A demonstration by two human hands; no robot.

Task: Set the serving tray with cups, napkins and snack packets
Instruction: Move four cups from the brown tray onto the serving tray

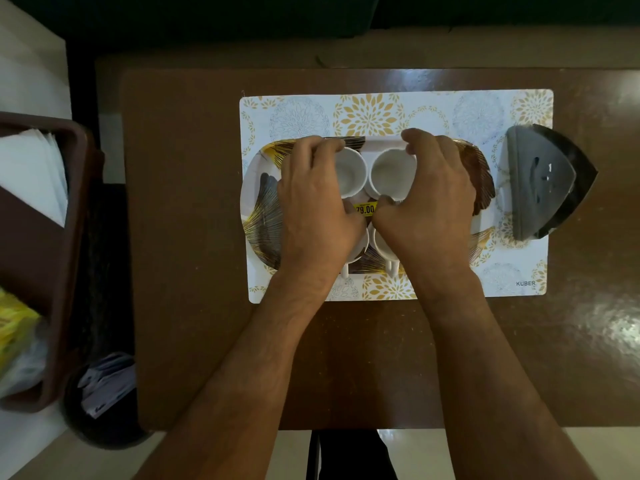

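Observation:
A white serving tray (263, 209) with gold and dark leaf prints lies on a floral placemat (381, 112). Several white cups stand on it. My left hand (315, 206) grips the far left cup (349, 173) around its rim. My right hand (429, 199) grips the far right cup (393, 173) the same way. Two nearer cups (379, 244) are mostly hidden under my palms, with only their handles showing. A yellow price sticker (365, 208) sits on the tray between my thumbs.
A dark triangular napkin holder (543, 183) stands on the placemat's right end. Left of the brown table (194, 237), a brown bin (52, 237) holds white napkins (31, 171) and yellow snack packets (14, 334). A dark basket with papers (107, 386) sits on the floor.

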